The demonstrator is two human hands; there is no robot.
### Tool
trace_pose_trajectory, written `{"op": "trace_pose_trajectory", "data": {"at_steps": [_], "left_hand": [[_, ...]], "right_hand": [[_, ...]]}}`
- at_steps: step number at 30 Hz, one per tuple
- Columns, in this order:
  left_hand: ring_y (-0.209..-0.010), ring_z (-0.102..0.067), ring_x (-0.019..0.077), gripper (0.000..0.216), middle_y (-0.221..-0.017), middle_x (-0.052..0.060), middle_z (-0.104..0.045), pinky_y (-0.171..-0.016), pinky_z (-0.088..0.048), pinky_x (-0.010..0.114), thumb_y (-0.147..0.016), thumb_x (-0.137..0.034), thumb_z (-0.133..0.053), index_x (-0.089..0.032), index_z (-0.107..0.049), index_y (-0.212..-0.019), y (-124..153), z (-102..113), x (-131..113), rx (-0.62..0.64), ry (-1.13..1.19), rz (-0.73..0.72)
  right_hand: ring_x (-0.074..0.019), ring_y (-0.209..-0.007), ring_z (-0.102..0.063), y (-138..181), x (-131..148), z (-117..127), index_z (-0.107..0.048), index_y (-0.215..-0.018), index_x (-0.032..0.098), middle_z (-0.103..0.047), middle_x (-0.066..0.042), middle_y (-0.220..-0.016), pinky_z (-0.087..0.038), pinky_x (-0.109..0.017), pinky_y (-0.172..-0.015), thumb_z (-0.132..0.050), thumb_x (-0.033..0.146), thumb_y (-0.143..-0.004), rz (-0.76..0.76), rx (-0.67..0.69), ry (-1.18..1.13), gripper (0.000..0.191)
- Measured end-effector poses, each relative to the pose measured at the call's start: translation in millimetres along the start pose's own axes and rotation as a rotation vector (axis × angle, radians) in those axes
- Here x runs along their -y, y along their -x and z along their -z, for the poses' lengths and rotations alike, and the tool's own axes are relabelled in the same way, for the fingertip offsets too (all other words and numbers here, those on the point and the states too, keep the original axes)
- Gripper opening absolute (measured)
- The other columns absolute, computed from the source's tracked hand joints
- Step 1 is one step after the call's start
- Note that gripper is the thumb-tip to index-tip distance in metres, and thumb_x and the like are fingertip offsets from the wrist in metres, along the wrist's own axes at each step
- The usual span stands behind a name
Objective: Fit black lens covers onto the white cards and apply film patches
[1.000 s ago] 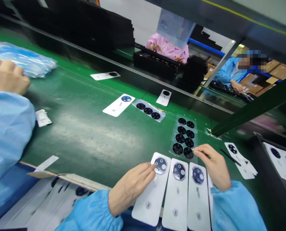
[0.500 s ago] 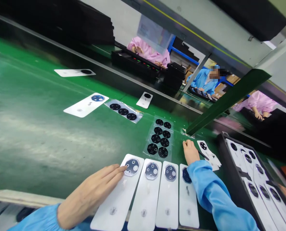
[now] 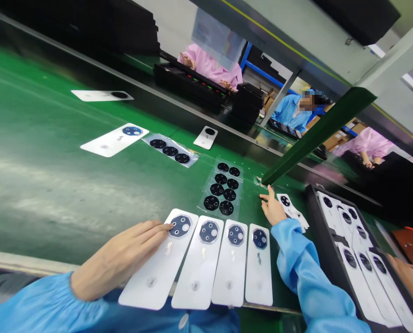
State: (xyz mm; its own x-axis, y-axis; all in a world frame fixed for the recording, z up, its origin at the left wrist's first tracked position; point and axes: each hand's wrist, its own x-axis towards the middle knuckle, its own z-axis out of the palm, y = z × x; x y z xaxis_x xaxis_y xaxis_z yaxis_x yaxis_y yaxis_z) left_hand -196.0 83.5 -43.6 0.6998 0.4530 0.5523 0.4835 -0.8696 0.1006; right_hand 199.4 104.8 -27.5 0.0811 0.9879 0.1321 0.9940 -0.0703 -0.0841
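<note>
Several white phone back covers lie side by side at the near edge of the green belt (image 3: 53, 185). My left hand (image 3: 123, 256) lies flat on the leftmost cover (image 3: 154, 277), fingers stretched out, fingertips at its round camera ring (image 3: 180, 226). My right hand (image 3: 272, 208) rests on the belt to the right of a clear sheet of black lens discs (image 3: 223, 187), beside a small stack of white pieces (image 3: 291, 210). Its fingers are spread and nothing shows in them.
A strip with three black discs (image 3: 170, 150) and more white covers (image 3: 114, 140) lie farther out on the belt. A black tray of covers (image 3: 331, 245) stands at the right, another person's hand (image 3: 408, 275) beside it. A green bar (image 3: 317, 134) crosses above. Co-workers sit across the line.
My right hand left the lower edge of the disc sheet and moved right to the small white stack. My left hand stayed on the leftmost cover. The view swung right.
</note>
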Motion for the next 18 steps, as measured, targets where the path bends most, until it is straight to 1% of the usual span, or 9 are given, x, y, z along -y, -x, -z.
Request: {"op": "trace_pose_trajectory", "data": {"at_steps": [2, 4, 6, 8, 10, 11, 13, 15, 18], "left_hand": [[-0.097, -0.058, 0.0187, 0.030, -0.106, 0.008, -0.065, -0.085, -0.050, 0.031, -0.090, -0.007, -0.031, -0.012, -0.059, -0.097, 0.3, -0.1, 0.9, 0.010, -0.013, -0.001], [-0.096, -0.058, 0.0185, 0.030, -0.106, 0.007, -0.065, -0.085, -0.049, 0.030, -0.091, -0.011, -0.029, -0.012, -0.059, -0.098, 0.3, 0.6, 0.8, 0.005, -0.032, -0.017], [-0.096, -0.057, 0.0186, 0.031, -0.107, 0.006, -0.064, -0.086, -0.048, 0.030, -0.092, -0.013, -0.029, -0.012, -0.059, -0.099, -0.3, 1.7, -0.9, -0.007, -0.049, -0.014], [-0.098, -0.056, 0.0182, 0.032, -0.107, 0.005, -0.064, -0.089, -0.046, 0.030, -0.093, -0.013, -0.027, -0.012, -0.059, -0.099, -2.3, 3.5, -4.2, -0.027, -0.054, 0.016], [-0.099, -0.055, 0.0170, 0.034, -0.106, 0.005, -0.063, -0.090, -0.045, 0.029, -0.094, -0.011, -0.025, -0.011, -0.059, -0.096, -5.8, 6.0, -7.8, -0.037, -0.042, 0.058], [-0.098, -0.055, 0.0160, 0.034, -0.104, 0.004, -0.063, -0.089, -0.045, 0.028, -0.094, -0.011, -0.025, -0.011, -0.059, -0.094, -7.9, 7.4, -9.2, -0.041, -0.028, 0.076], [-0.093, -0.055, 0.0143, 0.036, -0.099, 0.004, -0.063, -0.084, -0.046, 0.025, -0.096, -0.013, -0.024, -0.012, -0.059, -0.091, -11.8, 10.6, -10.4, -0.030, 0.004, 0.107], [-0.087, -0.056, 0.0137, 0.039, -0.096, 0.003, -0.062, -0.078, -0.046, 0.024, -0.096, -0.016, -0.022, -0.013, -0.060, -0.089, -15.2, 14.2, -10.9, -0.004, 0.022, 0.128], [-0.091, -0.056, 0.0165, 0.042, -0.100, 0.004, -0.062, -0.082, -0.044, 0.029, -0.096, -0.017, -0.020, -0.015, -0.061, -0.092, -22.5, 19.1, -18.8, 0.063, 0.027, 0.168]], "right_hand": [[-0.0225, -0.088, -0.066, -2.4, -0.9, 1.2, -0.015, -0.141, 0.016, -0.061, -0.012, -0.118, -0.052, -0.036, -0.075, -0.044, 0.012, -0.082, -0.030, 0.001, -0.039, 0.067], [-0.0251, -0.089, -0.065, -4.4, -0.2, 3.6, -0.025, -0.137, 0.015, -0.049, -0.018, -0.131, -0.052, -0.038, -0.073, -0.048, 0.012, -0.080, -0.049, -0.001, -0.075, 0.062], [-0.0253, -0.089, -0.065, -4.8, -0.4, 9.7, -0.036, -0.131, 0.015, -0.041, -0.020, -0.137, -0.052, -0.039, -0.072, -0.050, 0.014, -0.079, -0.050, -0.002, -0.122, 0.054], [-0.0238, -0.089, -0.064, -0.7, -2.9, 19.9, -0.047, -0.122, 0.017, -0.051, -0.016, -0.127, -0.050, -0.039, -0.075, -0.049, 0.017, -0.081, -0.035, -0.001, -0.182, 0.041], [-0.0221, -0.088, -0.062, 10.4, -6.4, 31.1, -0.055, -0.109, 0.019, -0.061, -0.010, -0.107, -0.049, -0.038, -0.076, -0.047, 0.020, -0.083, -0.013, 0.012, -0.249, 0.027], [-0.0211, -0.086, -0.062, 18.7, -7.9, 35.6, -0.058, -0.102, 0.020, -0.063, -0.007, -0.097, -0.049, -0.036, -0.074, -0.047, 0.021, -0.083, -0.001, 0.027, -0.284, 0.022], [-0.0182, -0.078, -0.061, 39.0, -9.3, 40.3, -0.061, -0.092, 0.021, -0.062, -0.003, -0.086, -0.049, -0.032, -0.069, -0.050, 0.024, -0.082, 0.028, 0.078, -0.359, 0.015], [-0.0160, -0.073, -0.059, 59.6, -9.0, 38.1, -0.063, -0.086, 0.022, -0.060, -0.001, -0.081, -0.047, -0.028, -0.064, -0.052, 0.024, -0.081, 0.050, 0.131, -0.429, 0.012], [-0.0149, -0.073, -0.056, 78.8, -8.0, 26.7, -0.061, -0.083, 0.021, -0.057, -0.002, -0.083, -0.045, -0.026, -0.061, -0.053, 0.023, -0.080, 0.033, 0.155, -0.508, 0.009]]}}
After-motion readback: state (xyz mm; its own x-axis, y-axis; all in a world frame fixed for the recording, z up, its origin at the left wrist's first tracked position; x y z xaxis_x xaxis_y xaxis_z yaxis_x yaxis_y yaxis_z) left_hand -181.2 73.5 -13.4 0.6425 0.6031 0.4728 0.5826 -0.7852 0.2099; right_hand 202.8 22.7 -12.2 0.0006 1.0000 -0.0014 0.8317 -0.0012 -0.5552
